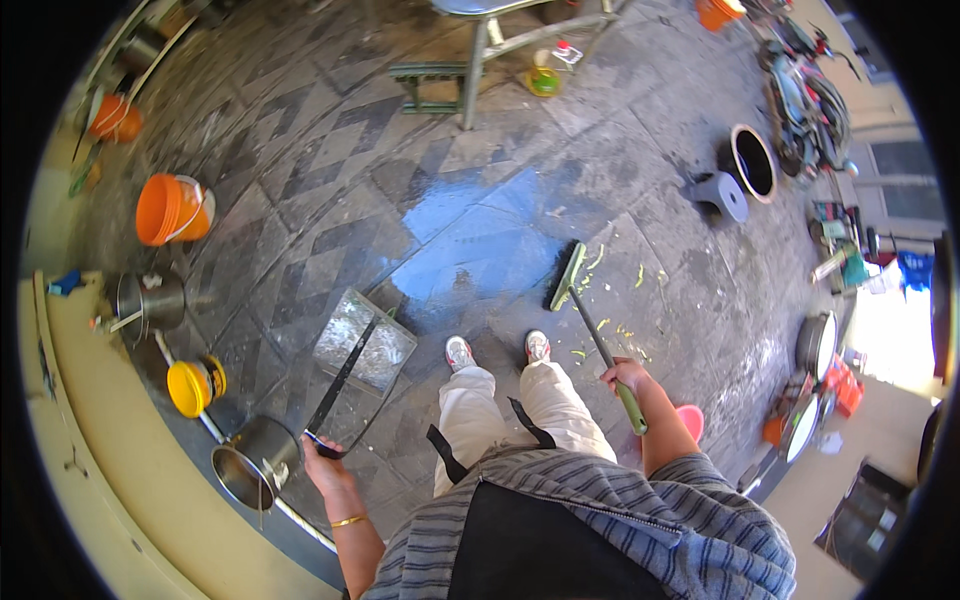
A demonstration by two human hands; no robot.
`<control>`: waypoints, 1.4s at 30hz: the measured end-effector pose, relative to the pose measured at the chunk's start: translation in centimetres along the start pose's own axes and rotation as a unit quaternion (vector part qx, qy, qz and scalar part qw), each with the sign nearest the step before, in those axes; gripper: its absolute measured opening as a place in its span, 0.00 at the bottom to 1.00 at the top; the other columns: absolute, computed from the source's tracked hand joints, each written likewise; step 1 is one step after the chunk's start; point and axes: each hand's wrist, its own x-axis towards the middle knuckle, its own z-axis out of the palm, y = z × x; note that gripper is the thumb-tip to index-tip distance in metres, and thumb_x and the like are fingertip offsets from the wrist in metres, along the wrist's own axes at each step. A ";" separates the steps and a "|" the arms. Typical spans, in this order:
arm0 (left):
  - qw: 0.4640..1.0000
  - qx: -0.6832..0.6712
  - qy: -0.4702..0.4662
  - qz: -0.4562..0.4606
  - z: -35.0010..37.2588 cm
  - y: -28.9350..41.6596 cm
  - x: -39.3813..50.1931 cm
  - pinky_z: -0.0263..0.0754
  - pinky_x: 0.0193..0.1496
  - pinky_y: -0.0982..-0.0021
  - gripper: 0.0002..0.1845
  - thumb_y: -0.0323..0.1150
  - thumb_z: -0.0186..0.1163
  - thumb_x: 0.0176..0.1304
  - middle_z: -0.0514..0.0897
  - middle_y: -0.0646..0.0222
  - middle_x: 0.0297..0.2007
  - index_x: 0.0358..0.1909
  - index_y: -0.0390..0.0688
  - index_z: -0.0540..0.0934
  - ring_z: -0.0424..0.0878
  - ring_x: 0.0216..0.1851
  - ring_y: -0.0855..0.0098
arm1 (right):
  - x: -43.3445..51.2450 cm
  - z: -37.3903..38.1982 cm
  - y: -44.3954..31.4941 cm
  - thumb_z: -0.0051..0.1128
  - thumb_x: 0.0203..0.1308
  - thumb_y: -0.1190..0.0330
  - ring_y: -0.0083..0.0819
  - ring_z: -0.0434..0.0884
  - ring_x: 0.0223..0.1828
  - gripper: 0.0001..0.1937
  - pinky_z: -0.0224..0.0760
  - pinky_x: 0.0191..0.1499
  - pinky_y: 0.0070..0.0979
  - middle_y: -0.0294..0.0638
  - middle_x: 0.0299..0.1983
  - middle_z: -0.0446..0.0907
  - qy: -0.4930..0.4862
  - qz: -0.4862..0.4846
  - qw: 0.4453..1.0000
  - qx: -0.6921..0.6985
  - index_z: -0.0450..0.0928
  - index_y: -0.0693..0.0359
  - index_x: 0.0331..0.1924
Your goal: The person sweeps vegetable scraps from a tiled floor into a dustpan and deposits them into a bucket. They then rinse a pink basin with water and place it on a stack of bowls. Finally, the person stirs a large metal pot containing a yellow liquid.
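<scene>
My left hand [325,463] grips the upper end of the long black handle of a metal dustpan [365,341], whose pan lies on the paving left of my feet. In my right hand [628,376] is the dark and green handle of a push broom [568,276]. Its bristle head rests on the floor ahead of my right shoe. Green and yellow vegetable scraps [639,276] are scattered to the right of the broom head. A wet, sky-reflecting patch of floor [472,240] spreads in front of my feet.
An orange bucket [174,210], steel pots [251,461] and a yellow bucket [196,386] line the left side. A table [487,9] and a small green bench [431,71] stand ahead. A grey stool [721,196], a large jar [752,163] and a motorcycle [810,105] are at right.
</scene>
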 end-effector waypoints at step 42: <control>0.939 0.250 -0.236 0.000 25.3 -6.6 -24.6 0.66 0.33 0.72 0.17 0.51 0.52 0.64 0.72 0.81 0.22 0.28 0.49 0.72 0.65 0.19 0.80 | -8.5 -22.9 25.0 0.56 0.34 0.82 0.29 0.77 0.16 0.38 0.70 0.21 0.27 0.46 0.25 0.78 0.062 0.049 0.987 0.139 0.65 0.67 0.60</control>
